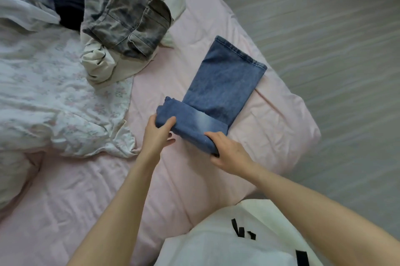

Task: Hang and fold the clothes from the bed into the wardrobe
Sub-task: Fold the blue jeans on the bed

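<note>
Gripping both ends of the rolled blue jeans point(213, 101) keeps the fold tight; left hand point(157, 133) and right hand point(229, 153) fingers curl round it (legs stretch beyond, on the bed point(270, 118))

Light: soft, even daylight, moderately bright, no glare.
Shadows: faint, diffuse ones under the blue jeans point(218, 95) and in creases of the pink sheet point(194, 27).
Sharpness: slightly soft overall, fine fabric texture smeared.
Distortion: wide-angle bending, floor point(335, 49) lines curving toward the right edge.
Colour: muted, slightly cool cast.
</note>
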The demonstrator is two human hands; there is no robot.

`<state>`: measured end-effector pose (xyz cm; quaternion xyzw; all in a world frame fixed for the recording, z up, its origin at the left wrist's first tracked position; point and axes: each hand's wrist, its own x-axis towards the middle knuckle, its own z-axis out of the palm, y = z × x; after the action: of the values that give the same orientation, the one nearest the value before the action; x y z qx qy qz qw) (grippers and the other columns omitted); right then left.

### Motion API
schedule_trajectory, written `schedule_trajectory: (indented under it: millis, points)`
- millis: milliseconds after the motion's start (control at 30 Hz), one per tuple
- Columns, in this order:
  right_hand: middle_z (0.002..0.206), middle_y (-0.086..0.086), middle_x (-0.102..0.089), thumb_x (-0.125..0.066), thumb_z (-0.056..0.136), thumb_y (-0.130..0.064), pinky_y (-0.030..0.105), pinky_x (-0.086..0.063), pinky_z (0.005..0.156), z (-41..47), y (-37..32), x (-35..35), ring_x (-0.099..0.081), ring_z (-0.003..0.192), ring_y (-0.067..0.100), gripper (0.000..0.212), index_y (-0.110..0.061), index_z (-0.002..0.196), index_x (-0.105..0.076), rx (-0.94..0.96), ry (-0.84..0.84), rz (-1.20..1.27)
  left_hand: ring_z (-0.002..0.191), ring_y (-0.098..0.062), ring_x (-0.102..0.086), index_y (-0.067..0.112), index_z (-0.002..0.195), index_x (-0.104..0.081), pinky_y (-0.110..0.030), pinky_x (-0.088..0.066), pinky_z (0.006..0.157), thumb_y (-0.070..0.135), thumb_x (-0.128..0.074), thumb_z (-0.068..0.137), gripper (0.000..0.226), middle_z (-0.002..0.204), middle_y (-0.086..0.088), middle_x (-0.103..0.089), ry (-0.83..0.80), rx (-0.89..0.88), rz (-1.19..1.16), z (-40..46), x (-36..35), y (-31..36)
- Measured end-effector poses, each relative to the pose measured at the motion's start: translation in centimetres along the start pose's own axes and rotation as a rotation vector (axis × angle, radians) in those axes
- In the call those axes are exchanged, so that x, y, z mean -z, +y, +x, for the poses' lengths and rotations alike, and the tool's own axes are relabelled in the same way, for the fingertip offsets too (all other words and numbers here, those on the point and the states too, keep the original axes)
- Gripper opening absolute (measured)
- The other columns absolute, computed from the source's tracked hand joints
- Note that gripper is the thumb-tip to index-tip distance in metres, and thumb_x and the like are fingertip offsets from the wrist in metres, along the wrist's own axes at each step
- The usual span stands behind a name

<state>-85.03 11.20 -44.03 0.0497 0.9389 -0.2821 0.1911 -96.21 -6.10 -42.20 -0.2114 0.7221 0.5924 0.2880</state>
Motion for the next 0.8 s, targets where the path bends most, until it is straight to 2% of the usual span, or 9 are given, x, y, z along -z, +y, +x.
schedule_trajectory:
  millis: [100, 167, 300, 400, 467, 533, 600, 667, 800]
  points:
    - [0.114, -0.001, -0.055, -0.058, 0.080, -0.021, 0.038, -0.048, 0.077, 1.5, 1.3, 3.5, -0.058, 0.094, 0.024, 0.047, -0.023, 0.127, -0.049, -0.034, 0.114, 0.204, 0.099, -0.011, -0.057, 0.027, 0.129, -0.042, -0.028, -0.049, 0.080, 0.038, -0.061, 0.088, 0.047, 0.105, 0.010, -0.057, -0.021, -0.177, 0.121, 1.4, -2.5, 2.7]
    - [0.110, -0.001, -0.055, -0.056, 0.079, -0.015, 0.036, -0.047, 0.081, 2.8, 2.9, 5.8, -0.056, 0.095, 0.020, 0.043, -0.021, 0.121, -0.053, -0.068, 0.187, 0.293, 0.107, -0.016, -0.054, 0.027, 0.136, -0.040, -0.029, -0.046, 0.088, 0.036, -0.061, 0.088, 0.053, 0.106, 0.005, -0.055, -0.035, -0.272, 0.212, 2.7, -4.5, 4.5]
    - [0.104, -0.009, -0.058, -0.053, 0.078, -0.008, 0.016, -0.040, 0.078, 6.2, 6.7, 9.5, -0.052, 0.092, 0.008, 0.041, -0.022, 0.117, -0.056, -0.102, 0.244, 0.386, 0.124, -0.023, -0.037, 0.029, 0.137, -0.038, -0.038, -0.039, 0.103, 0.030, -0.068, 0.082, 0.063, 0.126, -0.001, -0.033, 0.026, -0.347, 0.399, 6.7, -8.4, 7.2]
    - [0.094, -0.012, -0.061, -0.052, 0.076, -0.006, 0.007, -0.036, 0.071, 9.1, 9.7, 11.1, -0.051, 0.082, 0.000, 0.041, -0.024, 0.112, -0.059, -0.086, 0.248, 0.429, 0.130, -0.022, -0.035, 0.025, 0.139, -0.032, -0.039, -0.036, 0.107, 0.039, -0.074, 0.066, 0.085, 0.134, 0.003, -0.036, -0.086, -0.415, 0.455, 10.8, -10.6, 8.6]
    - [0.091, -0.016, -0.063, -0.052, 0.075, -0.007, 0.005, -0.038, 0.069, 10.9, 11.7, 12.0, -0.054, 0.082, -0.004, 0.042, -0.028, 0.111, -0.060, -0.104, 0.229, 0.500, 0.136, -0.020, -0.032, 0.028, 0.147, -0.018, -0.043, -0.032, 0.112, 0.050, -0.073, 0.060, 0.105, 0.147, 0.002, -0.031, -0.209, -0.323, 0.490, 13.8, -11.7, 9.2]
    - [0.092, -0.024, -0.064, -0.052, 0.075, -0.009, 0.004, -0.041, 0.068, 12.9, 13.9, 12.7, -0.056, 0.084, -0.009, 0.045, -0.035, 0.110, -0.061, -0.149, 0.223, 0.587, 0.134, -0.018, -0.037, 0.030, 0.148, -0.014, -0.043, -0.034, 0.110, 0.056, -0.074, 0.060, 0.110, 0.150, 0.003, -0.032, -0.310, -0.216, 0.506, 17.0, -13.1, 9.6]
    - [0.093, -0.027, -0.064, -0.054, 0.075, -0.007, 0.005, -0.044, 0.070, 14.8, 15.7, 13.0, -0.058, 0.087, -0.008, 0.046, -0.044, 0.102, -0.060, -0.199, 0.272, 0.662, 0.118, -0.014, -0.051, 0.024, 0.142, -0.028, -0.033, -0.044, 0.097, 0.059, -0.075, 0.064, 0.097, 0.139, 0.004, -0.046, -0.330, -0.196, 0.539, 19.5, -14.8, 9.9]
    - [0.094, -0.026, -0.064, -0.056, 0.075, -0.002, 0.005, -0.043, 0.072, 16.7, 17.8, 13.1, -0.059, 0.086, -0.008, 0.048, -0.045, 0.095, -0.060, -0.243, 0.378, 0.759, 0.103, -0.007, -0.056, 0.022, 0.130, -0.040, -0.023, -0.043, 0.080, 0.062, -0.070, 0.067, 0.081, 0.125, 0.008, -0.054, -0.270, -0.270, 0.606, 21.6, -17.2, 10.3]
    - [0.104, -0.022, -0.062, -0.057, 0.079, -0.006, 0.004, -0.039, 0.074, 19.7, 21.4, 13.3, -0.056, 0.092, -0.008, 0.042, -0.034, 0.110, -0.058, -0.343, 0.558, 0.786, 0.103, -0.013, -0.056, 0.021, 0.126, -0.046, -0.029, -0.043, 0.081, 0.064, -0.058, 0.072, 0.070, 0.120, 0.007, -0.055, -0.108, -0.459, 0.678, 24.8, -22.2, 10.5]
